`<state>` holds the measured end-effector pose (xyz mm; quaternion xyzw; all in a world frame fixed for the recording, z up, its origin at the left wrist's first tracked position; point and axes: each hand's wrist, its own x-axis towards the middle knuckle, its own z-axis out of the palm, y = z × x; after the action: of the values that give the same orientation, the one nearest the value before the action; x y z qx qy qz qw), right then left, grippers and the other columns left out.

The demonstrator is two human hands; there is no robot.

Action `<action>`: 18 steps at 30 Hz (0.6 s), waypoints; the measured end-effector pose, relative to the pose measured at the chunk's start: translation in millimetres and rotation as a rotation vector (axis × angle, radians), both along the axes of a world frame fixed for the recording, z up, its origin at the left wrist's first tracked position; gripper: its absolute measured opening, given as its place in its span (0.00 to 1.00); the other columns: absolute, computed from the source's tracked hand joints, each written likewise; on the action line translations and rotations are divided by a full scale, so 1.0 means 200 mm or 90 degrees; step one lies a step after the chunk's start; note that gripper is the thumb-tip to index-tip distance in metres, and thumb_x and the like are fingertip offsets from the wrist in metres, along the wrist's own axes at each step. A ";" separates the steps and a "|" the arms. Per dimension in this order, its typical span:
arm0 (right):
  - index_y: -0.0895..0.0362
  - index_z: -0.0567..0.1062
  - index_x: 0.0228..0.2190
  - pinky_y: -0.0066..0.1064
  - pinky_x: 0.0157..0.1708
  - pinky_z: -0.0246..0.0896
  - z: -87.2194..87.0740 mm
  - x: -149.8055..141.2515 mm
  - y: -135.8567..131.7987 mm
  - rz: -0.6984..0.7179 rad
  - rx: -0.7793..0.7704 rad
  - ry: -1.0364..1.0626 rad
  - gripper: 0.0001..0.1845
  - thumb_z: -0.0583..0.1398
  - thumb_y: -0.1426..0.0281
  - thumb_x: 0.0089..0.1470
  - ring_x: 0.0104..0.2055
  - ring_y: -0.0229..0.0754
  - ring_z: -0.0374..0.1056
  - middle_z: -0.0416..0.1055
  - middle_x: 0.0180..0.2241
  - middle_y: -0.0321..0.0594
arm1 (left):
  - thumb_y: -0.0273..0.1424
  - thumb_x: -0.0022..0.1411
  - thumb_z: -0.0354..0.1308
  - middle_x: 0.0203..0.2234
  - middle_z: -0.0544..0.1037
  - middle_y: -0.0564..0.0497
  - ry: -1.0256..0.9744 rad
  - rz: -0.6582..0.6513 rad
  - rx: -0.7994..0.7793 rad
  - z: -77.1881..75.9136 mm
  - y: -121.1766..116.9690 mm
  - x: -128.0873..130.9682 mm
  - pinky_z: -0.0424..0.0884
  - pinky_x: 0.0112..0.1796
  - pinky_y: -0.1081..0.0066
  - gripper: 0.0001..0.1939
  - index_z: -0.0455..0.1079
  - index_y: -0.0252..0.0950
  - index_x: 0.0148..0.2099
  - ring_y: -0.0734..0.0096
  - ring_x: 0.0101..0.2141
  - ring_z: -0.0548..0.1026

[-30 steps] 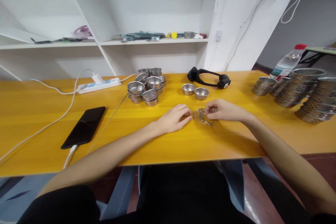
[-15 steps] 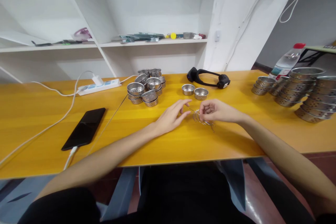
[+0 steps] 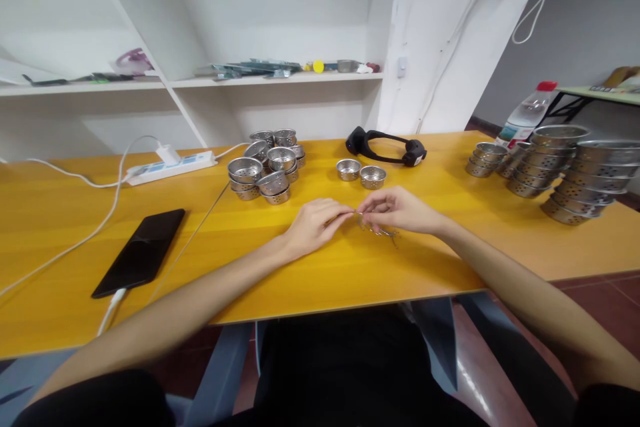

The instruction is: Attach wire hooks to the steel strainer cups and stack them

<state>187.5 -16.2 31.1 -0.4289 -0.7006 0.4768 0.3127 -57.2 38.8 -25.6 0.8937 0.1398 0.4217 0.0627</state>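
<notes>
Above the wooden table, both hands meet at a small springy piece of bent, shiny metal wire (image 3: 383,233), whose exact kind is too small to make out. My left hand (image 3: 316,223) pinches the left end of the wire between thumb and fingertips. From the other side, my right hand (image 3: 403,210) grips it with curled fingers, covering part of the loops. Thin wire ends poke out below the right hand. Just beyond the hands stand two small perforated metal cups (image 3: 348,170), side by side.
Several perforated metal cups (image 3: 273,183) are piled at centre left. Taller stacks of metal cups (image 3: 575,193) and a water bottle (image 3: 527,113) stand at right. A black headset (image 3: 385,148), a power strip (image 3: 173,168) and a phone (image 3: 140,252) with cable also lie on the table.
My left hand has closed its thumb and fingers on the wire's end; before, they were apart. My right hand still holds the wire. The view has shifted slightly to the right.
</notes>
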 end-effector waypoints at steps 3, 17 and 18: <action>0.57 0.82 0.38 0.29 0.27 0.68 0.01 -0.01 -0.01 0.007 -0.002 -0.013 0.13 0.70 0.62 0.55 0.26 0.35 0.73 0.81 0.31 0.39 | 0.34 0.78 0.56 0.31 0.83 0.49 -0.003 -0.011 0.018 0.00 0.00 0.00 0.74 0.36 0.67 0.11 0.79 0.37 0.48 0.70 0.29 0.76; 0.58 0.79 0.37 0.30 0.30 0.70 0.01 0.00 -0.01 -0.024 0.019 -0.016 0.21 0.72 0.54 0.54 0.26 0.37 0.73 0.77 0.24 0.36 | 0.37 0.77 0.57 0.31 0.81 0.50 -0.041 0.008 -0.076 -0.01 0.00 -0.01 0.72 0.35 0.68 0.12 0.79 0.36 0.46 0.70 0.29 0.74; 0.58 0.79 0.38 0.30 0.30 0.70 0.01 0.00 -0.01 -0.018 0.020 -0.020 0.20 0.71 0.54 0.55 0.26 0.37 0.73 0.77 0.25 0.36 | 0.36 0.77 0.57 0.31 0.81 0.50 -0.039 0.002 -0.073 -0.01 0.00 -0.01 0.72 0.35 0.68 0.12 0.79 0.37 0.46 0.70 0.30 0.74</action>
<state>187.5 -17.9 32.8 -0.4415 -0.7067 0.4542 0.3152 -58.7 39.0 -28.0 0.8751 0.1631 0.4403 0.1176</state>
